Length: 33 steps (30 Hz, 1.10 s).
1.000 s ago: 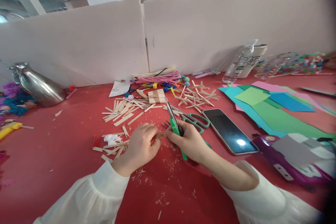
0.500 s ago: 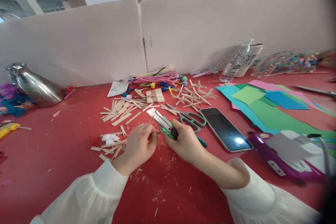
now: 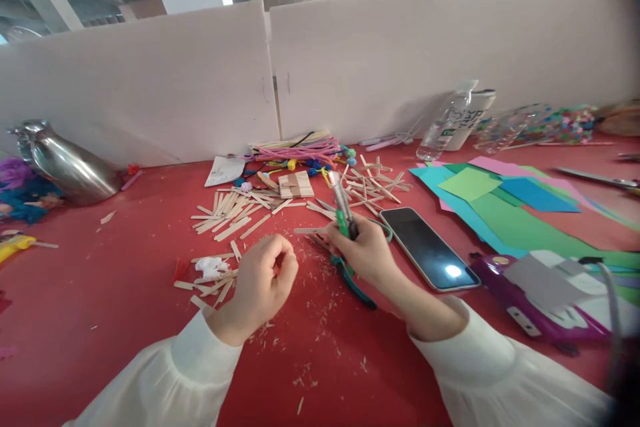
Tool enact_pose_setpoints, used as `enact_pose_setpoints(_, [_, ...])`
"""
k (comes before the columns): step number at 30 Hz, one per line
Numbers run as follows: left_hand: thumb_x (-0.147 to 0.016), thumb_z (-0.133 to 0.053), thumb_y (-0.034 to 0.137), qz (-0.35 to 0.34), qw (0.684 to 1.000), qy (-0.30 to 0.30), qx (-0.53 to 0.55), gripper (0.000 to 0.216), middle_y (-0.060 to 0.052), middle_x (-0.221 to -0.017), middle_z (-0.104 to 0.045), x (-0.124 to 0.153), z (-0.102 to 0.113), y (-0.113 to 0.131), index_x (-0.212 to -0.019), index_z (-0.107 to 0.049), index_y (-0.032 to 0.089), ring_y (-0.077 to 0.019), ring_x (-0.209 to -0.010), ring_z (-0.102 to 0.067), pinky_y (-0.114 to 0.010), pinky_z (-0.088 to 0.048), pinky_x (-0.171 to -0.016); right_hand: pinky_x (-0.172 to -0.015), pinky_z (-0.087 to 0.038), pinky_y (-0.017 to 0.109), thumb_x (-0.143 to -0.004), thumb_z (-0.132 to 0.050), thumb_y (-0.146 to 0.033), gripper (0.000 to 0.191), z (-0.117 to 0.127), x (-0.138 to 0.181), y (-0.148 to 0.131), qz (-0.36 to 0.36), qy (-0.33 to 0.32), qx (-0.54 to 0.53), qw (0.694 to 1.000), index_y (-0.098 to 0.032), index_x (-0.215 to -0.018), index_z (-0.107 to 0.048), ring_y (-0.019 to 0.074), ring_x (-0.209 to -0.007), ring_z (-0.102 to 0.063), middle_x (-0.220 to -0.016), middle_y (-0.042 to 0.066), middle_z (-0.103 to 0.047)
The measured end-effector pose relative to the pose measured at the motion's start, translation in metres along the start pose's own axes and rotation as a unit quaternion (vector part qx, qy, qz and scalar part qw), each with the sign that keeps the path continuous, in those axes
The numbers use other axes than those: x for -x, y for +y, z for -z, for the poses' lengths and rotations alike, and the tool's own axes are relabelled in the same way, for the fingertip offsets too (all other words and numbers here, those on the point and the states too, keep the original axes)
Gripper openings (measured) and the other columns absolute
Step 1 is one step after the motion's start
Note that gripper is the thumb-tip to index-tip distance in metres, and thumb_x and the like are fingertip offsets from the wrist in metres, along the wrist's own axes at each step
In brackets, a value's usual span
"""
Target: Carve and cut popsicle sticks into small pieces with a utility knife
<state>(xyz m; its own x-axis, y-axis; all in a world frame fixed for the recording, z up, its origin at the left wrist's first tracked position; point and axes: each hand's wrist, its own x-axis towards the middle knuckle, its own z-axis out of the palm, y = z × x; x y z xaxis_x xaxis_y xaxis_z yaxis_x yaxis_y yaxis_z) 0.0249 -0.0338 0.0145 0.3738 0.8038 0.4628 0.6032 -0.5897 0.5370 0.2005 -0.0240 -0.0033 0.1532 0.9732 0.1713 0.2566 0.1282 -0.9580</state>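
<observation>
My right hand (image 3: 367,253) is closed round a green utility knife (image 3: 343,208), whose metal blade end points up and away from me. A thin wooden stick (image 3: 309,231) pokes out to the left at that hand's fingertips. My left hand (image 3: 263,280) rests on the red table (image 3: 100,293) with its fingers curled into a loose fist, and what is inside is hidden. Wood shavings (image 3: 320,307) lie scattered between and in front of both hands.
Loose craft sticks (image 3: 233,210) and glued stick crosses (image 3: 375,183) lie behind the hands, with pipe cleaners (image 3: 300,147) beyond. A phone (image 3: 425,247), coloured paper sheets (image 3: 505,210) and a purple tool (image 3: 530,310) are on the right. A steel jug (image 3: 70,163) lies far left; white partitions (image 3: 400,60) back the table.
The hands have come apart. My right hand moved up and right and turned the knife so its blade points away. My left hand no longer shows the stick it pinched.
</observation>
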Motion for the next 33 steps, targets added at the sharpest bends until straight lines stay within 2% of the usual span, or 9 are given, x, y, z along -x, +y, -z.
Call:
enact_pose_setpoints(5, [-0.086,-0.037,0.028,0.074,0.992,-0.097,0.027,0.031,0.004,-0.051,-0.034,-0.003,-0.001,-0.005,-0.057,-0.033,0.019,-0.0096,-0.048,-0.035,-0.022,-0.028,-0.047,-0.043,-0.039,0.023,-0.064,-0.067,-0.037,0.025,0.002,-0.003,-0.005,-0.078,-0.033,-0.212,0.974,-0.018,-0.065,-0.051,0.0085,-0.042,-0.048,-0.053,-0.003,-0.056])
enact_pose_setpoints(9, [-0.081,-0.048,0.031,0.126,0.976,-0.068,0.164,0.014,0.001,-0.07,-0.052,-0.004,-0.009,-0.011,-0.076,-0.048,0.018,-0.012,-0.065,-0.051,-0.023,-0.042,-0.061,-0.041,-0.039,0.021,-0.062,-0.072,-0.036,0.027,0.0,0.0,-0.003,-0.1,-0.066,-0.267,0.956,-0.017,-0.065,-0.054,0.0072,-0.042,-0.048,-0.057,-0.001,-0.059])
enact_pose_setpoints(11, [-0.079,-0.052,0.035,0.153,0.956,-0.053,0.245,0.018,-0.001,-0.077,-0.056,-0.003,-0.011,-0.013,-0.084,-0.048,0.018,-0.013,-0.071,-0.054,-0.024,-0.044,-0.065,-0.04,-0.038,0.02,-0.063,-0.072,-0.036,0.027,0.0,0.001,-0.003,-0.105,-0.081,-0.277,0.952,-0.017,-0.065,-0.054,0.0066,-0.041,-0.047,-0.057,-0.002,-0.06])
enact_pose_setpoints(14, [-0.084,-0.048,0.042,0.169,0.937,-0.064,0.3,0.026,0.0,-0.069,-0.054,-0.002,-0.011,-0.013,-0.076,-0.049,0.017,-0.0115,-0.064,-0.052,-0.023,-0.043,-0.06,-0.039,-0.037,0.02,-0.063,-0.072,-0.037,0.028,0.0,0.001,-0.002,-0.119,-0.1,-0.259,0.953,-0.017,-0.066,-0.053,0.0066,-0.04,-0.046,-0.056,-0.002,-0.06])
enact_pose_setpoints(17, [-0.087,-0.042,0.041,0.166,0.944,-0.069,0.276,0.032,0.002,-0.062,-0.051,-0.002,-0.008,-0.013,-0.067,-0.049,0.017,-0.01,-0.056,-0.047,-0.022,-0.039,-0.055,-0.041,-0.037,0.022,-0.065,-0.07,-0.039,0.028,0.0,0.002,0.0,-0.116,-0.112,-0.194,0.968,-0.018,-0.069,-0.052,0.0083,-0.04,-0.046,-0.052,-0.003,-0.056])
enact_pose_setpoints(21, [-0.085,-0.045,0.032,0.172,0.953,-0.048,0.243,0.028,0.004,-0.055,-0.045,-0.003,-0.007,-0.013,-0.061,-0.045,0.018,-0.0092,-0.051,-0.043,-0.021,-0.034,-0.05,-0.049,-0.038,0.024,-0.068,-0.067,-0.038,0.025,-0.002,0.004,0.003,-0.04,-0.095,-0.061,0.993,-0.016,-0.075,-0.059,0.0104,-0.048,-0.046,-0.054,-0.004,-0.052])
enact_pose_setpoints(25, [-0.084,-0.045,0.032,0.173,0.954,-0.053,0.238,0.031,0.005,-0.05,-0.038,-0.001,-0.012,-0.015,-0.057,-0.039,0.018,-0.0088,-0.047,-0.039,-0.02,-0.03,-0.046,-0.056,-0.039,0.025,-0.07,-0.063,-0.036,0.021,-0.005,0.006,0.002,0.01,-0.111,0.018,0.994,-0.016,-0.072,-0.059,0.0125,-0.059,-0.047,-0.063,-0.002,-0.054])
enact_pose_setpoints(29, [-0.086,-0.043,0.039,0.176,0.946,-0.071,0.261,0.035,0.005,-0.05,-0.038,0.002,-0.016,-0.018,-0.059,-0.038,0.018,-0.0085,-0.047,-0.039,-0.02,-0.029,-0.047,-0.055,-0.038,0.023,-0.072,-0.059,-0.037,0.021,-0.007,0.009,0.0,0.03,-0.138,0.034,0.989,-0.017,-0.07,-0.057,0.0124,-0.06,-0.045,-0.063,-0.002,-0.05])
enact_pose_setpoints(33, [-0.088,-0.04,0.043,0.163,0.944,-0.071,0.277,0.038,0.005,-0.052,-0.039,0.003,-0.016,-0.019,-0.059,-0.039,0.018,-0.0086,-0.05,-0.04,-0.021,-0.031,-0.05,-0.051,-0.034,0.022,-0.072,-0.06,-0.039,0.023,-0.006,0.011,-0.001,0.007,-0.159,0.017,0.987,-0.017,-0.067,-0.056,0.0103,-0.055,-0.038,-0.06,-0.003,-0.045])
